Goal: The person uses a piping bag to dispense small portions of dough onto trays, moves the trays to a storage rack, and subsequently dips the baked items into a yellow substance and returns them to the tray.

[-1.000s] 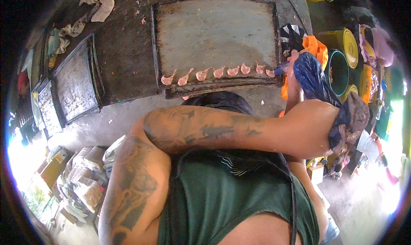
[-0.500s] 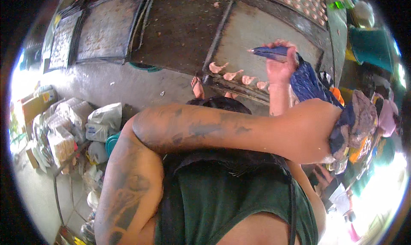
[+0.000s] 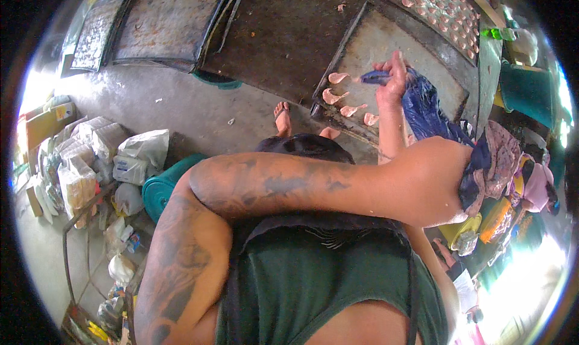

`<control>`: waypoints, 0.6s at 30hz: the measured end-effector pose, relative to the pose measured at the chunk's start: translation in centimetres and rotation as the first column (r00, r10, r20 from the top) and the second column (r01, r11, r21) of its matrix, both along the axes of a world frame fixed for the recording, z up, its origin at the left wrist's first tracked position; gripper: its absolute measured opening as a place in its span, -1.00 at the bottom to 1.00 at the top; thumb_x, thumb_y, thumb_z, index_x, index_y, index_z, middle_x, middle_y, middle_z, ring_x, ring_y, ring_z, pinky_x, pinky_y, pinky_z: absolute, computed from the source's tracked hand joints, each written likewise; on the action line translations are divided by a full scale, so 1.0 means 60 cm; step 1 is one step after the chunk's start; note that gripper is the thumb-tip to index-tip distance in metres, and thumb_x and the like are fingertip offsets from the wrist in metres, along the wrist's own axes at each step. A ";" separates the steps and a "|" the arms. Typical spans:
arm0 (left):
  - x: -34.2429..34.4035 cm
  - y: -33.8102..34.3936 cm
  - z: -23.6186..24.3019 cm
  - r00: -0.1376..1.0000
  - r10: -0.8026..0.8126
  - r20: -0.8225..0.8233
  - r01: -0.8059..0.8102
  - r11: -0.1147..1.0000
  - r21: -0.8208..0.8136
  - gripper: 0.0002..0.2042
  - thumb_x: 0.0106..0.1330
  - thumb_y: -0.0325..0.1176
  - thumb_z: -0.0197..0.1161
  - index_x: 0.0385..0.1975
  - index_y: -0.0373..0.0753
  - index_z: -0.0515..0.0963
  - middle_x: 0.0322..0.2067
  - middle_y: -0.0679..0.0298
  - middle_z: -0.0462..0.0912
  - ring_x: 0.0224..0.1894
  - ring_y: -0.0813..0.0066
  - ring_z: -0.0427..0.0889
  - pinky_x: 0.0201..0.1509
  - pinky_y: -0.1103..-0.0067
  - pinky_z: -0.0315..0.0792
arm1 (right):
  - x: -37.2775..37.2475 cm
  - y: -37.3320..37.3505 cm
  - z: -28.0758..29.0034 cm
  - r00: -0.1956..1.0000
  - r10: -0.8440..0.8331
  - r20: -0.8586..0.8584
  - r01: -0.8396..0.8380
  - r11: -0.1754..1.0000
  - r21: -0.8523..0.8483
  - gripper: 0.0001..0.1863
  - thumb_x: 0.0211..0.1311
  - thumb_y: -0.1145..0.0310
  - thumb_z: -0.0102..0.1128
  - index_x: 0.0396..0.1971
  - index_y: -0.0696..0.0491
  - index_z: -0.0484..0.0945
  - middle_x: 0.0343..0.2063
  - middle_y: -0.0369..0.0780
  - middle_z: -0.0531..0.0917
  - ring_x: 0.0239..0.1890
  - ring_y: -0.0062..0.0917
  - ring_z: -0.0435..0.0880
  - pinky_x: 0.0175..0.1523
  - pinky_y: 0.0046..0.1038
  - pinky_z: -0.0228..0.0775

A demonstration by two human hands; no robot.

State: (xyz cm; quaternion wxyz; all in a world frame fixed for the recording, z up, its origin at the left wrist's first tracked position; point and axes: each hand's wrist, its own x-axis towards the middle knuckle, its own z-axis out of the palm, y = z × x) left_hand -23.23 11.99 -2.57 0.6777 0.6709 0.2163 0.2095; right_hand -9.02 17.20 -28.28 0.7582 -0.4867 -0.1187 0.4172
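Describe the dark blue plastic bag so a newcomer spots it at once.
Find the grey, dark-rimmed rectangular tray at upper right, then the bare right hand over it. From that hand the dark blue, crinkled plastic bag extends down rightward, its narrow tip pointing left. Its glossy sheen sets it apart from the matte navy-and-mauve cloth nearby.

1. Four pink blobs (image 3: 353, 111) showing on the near tray (image 3: 383, 34).
2. Dozens of blobs on the far tray (image 3: 429, 27), too small for exact counting.
3. One blue bag (image 3: 425, 101).
4. Two hands (image 3: 394, 84).
5. Two feet (image 3: 282, 121).
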 end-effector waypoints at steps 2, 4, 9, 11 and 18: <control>0.010 -0.005 -0.006 1.000 0.009 0.026 -0.008 1.000 -0.019 -0.73 0.03 -0.24 0.37 -0.45 -0.36 0.60 -0.49 -0.16 0.61 -0.30 -0.16 0.64 -0.23 0.20 0.51 | 0.001 -0.004 -0.014 0.998 0.039 0.048 -0.036 0.997 -0.066 -0.74 0.23 0.30 0.30 -0.54 -0.04 0.38 -0.64 -0.31 0.44 -0.58 -0.53 0.46 -0.21 -0.34 0.49; 0.021 -0.012 -0.007 1.000 0.008 0.023 -0.008 1.000 0.014 -0.74 0.03 -0.25 0.36 -0.45 -0.35 0.61 -0.48 -0.15 0.61 -0.30 -0.16 0.64 -0.24 0.20 0.51 | 0.007 -0.012 -0.013 0.907 0.015 0.421 0.060 0.985 -0.163 -0.74 0.25 0.30 0.28 -0.54 -0.05 0.37 -0.64 -0.33 0.41 -0.57 -0.53 0.45 -0.23 -0.31 0.48; 0.047 -0.025 -0.007 0.995 -0.062 0.075 0.063 0.998 -0.019 -0.77 0.03 -0.28 0.34 -0.44 -0.35 0.61 -0.48 -0.15 0.61 -0.29 -0.16 0.63 -0.23 0.19 0.51 | 0.079 -0.048 -0.026 0.991 0.040 0.127 -0.030 0.996 -0.079 -0.84 0.21 0.29 0.26 -0.43 -0.01 0.47 -0.63 -0.36 0.41 -0.52 -0.57 0.47 -0.29 -0.36 0.43; 0.061 -0.034 -0.017 0.994 -0.066 0.088 0.064 0.998 0.019 -0.77 0.00 -0.34 0.33 -0.42 -0.36 0.55 -0.48 -0.18 0.59 -0.31 -0.16 0.63 -0.22 0.14 0.46 | 0.085 -0.046 -0.023 0.901 0.116 0.419 -0.008 0.968 -0.251 -0.84 0.20 0.30 0.26 -0.43 -0.01 0.46 -0.63 -0.37 0.39 -0.55 -0.58 0.45 -0.32 -0.35 0.43; 0.105 -0.066 0.001 0.996 -0.084 0.038 0.085 0.996 -0.013 -0.81 0.02 -0.35 0.29 -0.45 -0.36 0.59 -0.47 -0.16 0.61 -0.27 -0.15 0.63 -0.21 0.20 0.50 | 0.215 -0.132 -0.118 0.975 -0.002 0.223 0.031 0.991 -0.127 -0.80 0.22 0.27 0.24 -0.43 -0.02 0.40 -0.56 -0.32 0.45 -0.57 -0.53 0.44 -0.33 -0.42 0.37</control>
